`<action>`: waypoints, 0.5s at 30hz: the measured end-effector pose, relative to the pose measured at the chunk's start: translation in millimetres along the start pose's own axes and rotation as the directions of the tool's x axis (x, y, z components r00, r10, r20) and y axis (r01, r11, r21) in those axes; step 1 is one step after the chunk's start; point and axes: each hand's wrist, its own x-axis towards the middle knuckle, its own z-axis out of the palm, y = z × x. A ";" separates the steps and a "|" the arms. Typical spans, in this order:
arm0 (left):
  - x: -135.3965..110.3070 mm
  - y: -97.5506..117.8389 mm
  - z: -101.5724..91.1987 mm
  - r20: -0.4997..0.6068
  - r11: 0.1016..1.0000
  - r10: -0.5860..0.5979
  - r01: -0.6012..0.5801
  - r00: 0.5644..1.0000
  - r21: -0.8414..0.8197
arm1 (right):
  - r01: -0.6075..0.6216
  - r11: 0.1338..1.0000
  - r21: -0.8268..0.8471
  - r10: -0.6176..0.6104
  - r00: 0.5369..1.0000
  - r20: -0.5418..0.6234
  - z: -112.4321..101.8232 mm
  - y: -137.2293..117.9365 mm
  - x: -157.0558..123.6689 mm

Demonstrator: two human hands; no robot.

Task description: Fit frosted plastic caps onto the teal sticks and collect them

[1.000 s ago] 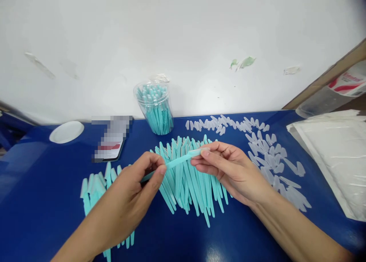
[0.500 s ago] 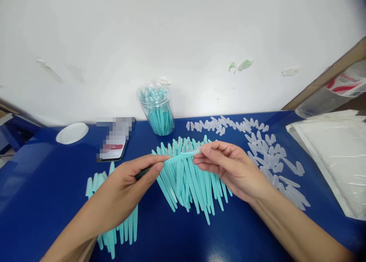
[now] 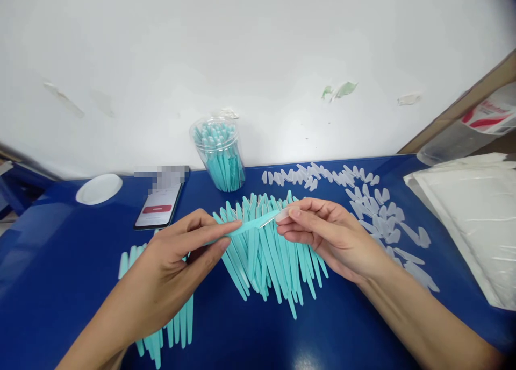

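Observation:
A teal eyebrow razor [image 3: 252,225] lies pinched between the thumb and fingers of my left hand [image 3: 183,257], its metal blade edge facing down. My right hand [image 3: 322,227] grips a translucent blade cap [image 3: 284,215] between thumb and fingertips. The cap meets the razor's tip; how far the tip reaches inside cannot be told. Below both hands a heap of teal razors [image 3: 278,268] is spread on the blue table [image 3: 242,338]. Another group of razors [image 3: 183,321] lies partly hidden behind my left hand and forearm.
A clear cup [image 3: 220,155] full of teal razors stands near the wall. Loose translucent caps [image 3: 379,219] curve along the back and right. At left are a phone [image 3: 159,206] and a white lid-like dish [image 3: 99,189]. White padded packages [image 3: 471,214] and a plastic bottle [image 3: 463,128] are at right.
The razor has turned so its blade edge now points down, where its toothed edge faced up before. My right hand has shifted slightly right with the cap.

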 end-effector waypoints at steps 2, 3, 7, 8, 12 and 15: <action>-0.9 0.0 -0.7 -0.005 1.000 0.018 -0.018 1.000 0.011 | 0.004 1.000 -0.009 -0.004 1.000 0.006 -0.1 0.1 0.5; -1.4 0.1 -1.0 -0.008 1.000 0.022 -0.022 1.000 0.015 | 0.007 1.000 -0.014 -0.007 1.000 0.011 0.1 0.2 0.5; -3.5 0.7 1.9 0.008 0.999 0.036 -0.036 0.999 0.015 | 0.013 0.999 -0.031 -0.013 1.000 0.022 2.0 1.4 -0.6; -3.9 0.9 4.4 0.014 0.999 0.035 -0.035 0.999 0.015 | 0.010 0.999 -0.044 -0.008 1.000 0.028 2.6 2.1 -1.1; -3.4 4.8 18.7 -0.012 0.999 0.024 -0.023 1.000 0.037 | -0.004 0.994 -0.113 0.009 0.999 0.046 4.3 4.9 -3.0; -0.2 13.5 23.7 -0.013 0.989 0.021 -0.019 1.000 0.149 | 0.017 0.983 -0.184 -0.007 0.998 0.059 5.6 5.1 -5.8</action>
